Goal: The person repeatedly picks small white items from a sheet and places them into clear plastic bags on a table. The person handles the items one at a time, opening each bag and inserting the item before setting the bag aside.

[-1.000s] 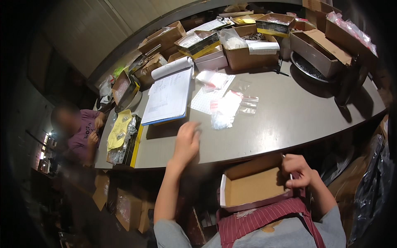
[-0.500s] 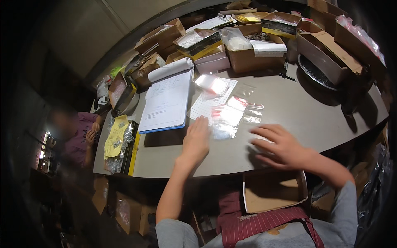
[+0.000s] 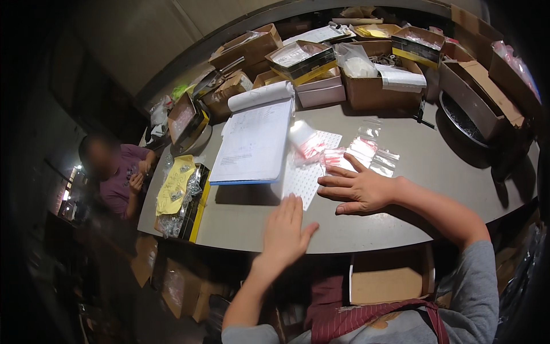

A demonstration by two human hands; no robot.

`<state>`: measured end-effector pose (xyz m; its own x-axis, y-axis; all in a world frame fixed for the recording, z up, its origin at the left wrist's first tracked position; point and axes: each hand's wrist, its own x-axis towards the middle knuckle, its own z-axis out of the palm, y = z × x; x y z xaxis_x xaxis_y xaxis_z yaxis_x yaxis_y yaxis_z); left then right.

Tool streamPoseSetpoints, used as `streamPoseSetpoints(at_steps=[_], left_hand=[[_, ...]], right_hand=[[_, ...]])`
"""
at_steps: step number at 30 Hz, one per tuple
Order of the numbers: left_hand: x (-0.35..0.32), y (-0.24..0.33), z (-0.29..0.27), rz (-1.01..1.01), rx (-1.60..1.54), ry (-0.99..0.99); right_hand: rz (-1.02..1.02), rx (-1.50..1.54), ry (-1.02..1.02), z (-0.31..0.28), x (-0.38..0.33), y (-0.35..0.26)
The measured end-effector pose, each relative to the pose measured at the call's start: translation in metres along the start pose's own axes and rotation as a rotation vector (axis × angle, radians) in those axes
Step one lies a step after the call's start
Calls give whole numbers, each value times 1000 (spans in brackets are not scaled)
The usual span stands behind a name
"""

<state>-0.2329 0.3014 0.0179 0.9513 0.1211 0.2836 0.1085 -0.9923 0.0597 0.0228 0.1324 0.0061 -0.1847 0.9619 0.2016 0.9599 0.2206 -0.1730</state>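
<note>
**Grey worktable, crowded along its far edge**

The grey table is carrying an open notepad, a dotted white sheet, small clear zip bags, and cardboard boxes lining its far edge.

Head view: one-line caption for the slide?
Left hand and right hand spread flat on a grey table beside small clear bags.

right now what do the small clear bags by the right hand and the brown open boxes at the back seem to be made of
Small clear bags with red strips: thin glossy plastic, by the look; the grey table shows through and they glint. Brown open boxes: matte cardboard, seemingly, with folded flaps and raw edges. The right hand lies flat beside the bags.
</note>
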Motion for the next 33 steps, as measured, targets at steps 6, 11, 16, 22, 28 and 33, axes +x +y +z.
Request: streamPoseSetpoints(at_steps=[6,11,16,22,28,33], left_hand=[[-42,45,-12,-51,10,94],[-49,46,-5,-164,-41,105],[-26,11,-20,-36,34,168],[-35,18,-8,-39,-62,107],[-72,53,-1,-142,67,212],[-77,55,4,-132,108,409]], right_hand=[[-2,49,183,-8,3,12],[-113,-127,223,4,27,-3],[49,-248,265,26,54,18],[343,-273,147,20,85,36],[93,-268,215,13,92,5],[166,-226,213,18,90,4]])
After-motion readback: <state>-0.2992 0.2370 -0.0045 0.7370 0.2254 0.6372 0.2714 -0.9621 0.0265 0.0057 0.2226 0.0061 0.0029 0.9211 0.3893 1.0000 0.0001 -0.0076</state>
